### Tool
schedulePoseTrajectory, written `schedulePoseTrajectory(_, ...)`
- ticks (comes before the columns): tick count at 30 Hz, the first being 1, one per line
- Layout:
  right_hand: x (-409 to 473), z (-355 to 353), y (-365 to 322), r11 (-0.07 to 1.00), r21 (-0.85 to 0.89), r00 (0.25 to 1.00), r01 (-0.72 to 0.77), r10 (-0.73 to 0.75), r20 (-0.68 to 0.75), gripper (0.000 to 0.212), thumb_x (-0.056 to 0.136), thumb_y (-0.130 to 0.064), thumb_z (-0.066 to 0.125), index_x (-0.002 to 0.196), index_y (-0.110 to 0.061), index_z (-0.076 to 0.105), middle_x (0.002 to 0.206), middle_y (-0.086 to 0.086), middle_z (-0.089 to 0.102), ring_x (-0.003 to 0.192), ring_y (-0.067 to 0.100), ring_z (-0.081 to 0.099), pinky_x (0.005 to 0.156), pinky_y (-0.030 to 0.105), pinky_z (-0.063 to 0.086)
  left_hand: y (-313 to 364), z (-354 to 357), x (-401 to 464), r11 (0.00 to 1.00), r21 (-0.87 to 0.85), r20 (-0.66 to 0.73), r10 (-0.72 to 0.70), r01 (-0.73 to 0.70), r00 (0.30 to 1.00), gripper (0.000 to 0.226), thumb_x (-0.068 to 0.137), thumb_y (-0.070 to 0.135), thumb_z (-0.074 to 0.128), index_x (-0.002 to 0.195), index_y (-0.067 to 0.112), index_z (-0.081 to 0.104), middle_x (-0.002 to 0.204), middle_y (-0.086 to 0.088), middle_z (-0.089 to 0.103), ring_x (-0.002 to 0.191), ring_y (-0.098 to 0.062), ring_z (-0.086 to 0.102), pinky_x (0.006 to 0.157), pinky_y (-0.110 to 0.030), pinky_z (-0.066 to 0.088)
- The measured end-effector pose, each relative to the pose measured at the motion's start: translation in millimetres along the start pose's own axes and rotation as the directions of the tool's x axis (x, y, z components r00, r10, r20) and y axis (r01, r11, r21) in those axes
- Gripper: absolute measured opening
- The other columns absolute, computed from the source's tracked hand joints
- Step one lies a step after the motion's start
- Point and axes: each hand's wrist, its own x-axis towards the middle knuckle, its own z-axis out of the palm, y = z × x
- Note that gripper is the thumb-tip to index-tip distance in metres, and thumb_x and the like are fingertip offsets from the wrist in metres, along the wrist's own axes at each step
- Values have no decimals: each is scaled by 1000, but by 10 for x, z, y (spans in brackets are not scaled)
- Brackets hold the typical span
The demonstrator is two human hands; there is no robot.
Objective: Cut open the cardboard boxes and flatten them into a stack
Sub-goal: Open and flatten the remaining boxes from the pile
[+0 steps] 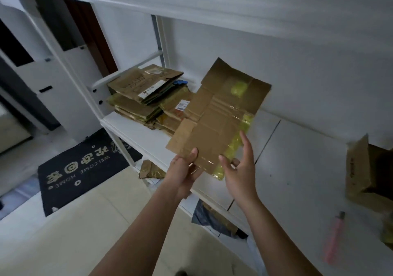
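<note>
Carrying flattened box (214, 116) toward stack (146, 97) at 11 o'clock.
Left hand (185, 169) pinching near corner, right hand (238, 165) hanging slack beside near edge; long axis running 7 to 1, left nearer stack on bench (131, 124).

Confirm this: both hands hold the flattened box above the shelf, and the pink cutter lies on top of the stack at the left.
Wrong on the pink cutter: the head view shows it on the white shelf at the right, far from the stack. The rest holds.
</note>
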Motion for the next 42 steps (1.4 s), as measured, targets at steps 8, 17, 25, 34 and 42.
schedulePoseTrajectory(8,481,708,-151,996,-84,1000,-9,10,10,75,91,-7,65,149,-40,30,148,-23,26,140,18,39,95,27,52,751,-664,417,993,-50,-103,97,-103,990,32,97,15,61,125,3,56,106,-13,74,96,-27,73,72,-31,60)
schedulePoseTrajectory(17,1816,2647,-607,952,-295,995,-75,52,-85,69,93,-21,66,152,-23,30,158,3,28,146,23,28,116,45,33,2719,-1268,1711,833,394,-148,474,-388,868,55,92,14,68,139,28,43,112,-4,60,85,-17,70,70,-33,60)
schedulePoseTrajectory(25,2598,3642,-302,788,-554,951,-267,310,-17,56,97,-19,59,147,-9,34,145,13,37,126,25,45,104,26,39,3294,-1812,2878,310,936,-5,482,-166,876,48,87,21,73,131,18,55,133,-9,52,118,-29,52,98,-41,49)
schedulePoseTrajectory(34,2785,3755,-129,290,-956,912,46,378,158,86,91,-21,66,156,-25,11,164,6,-12,150,34,-6,120,56,0,3254,-2148,3438,-325,916,268,61,-235,961,80,87,60,60,154,43,19,164,-9,-1,148,-40,12,119,-56,15)
schedulePoseTrajectory(42,2966,3717,-8,210,-970,825,124,521,218,89,90,-36,68,157,-27,10,165,7,-4,150,31,8,121,54,4,3111,-2085,3424,-430,887,209,57,-165,976,74,92,60,52,154,43,15,164,-12,-7,149,-41,0,118,-59,7)
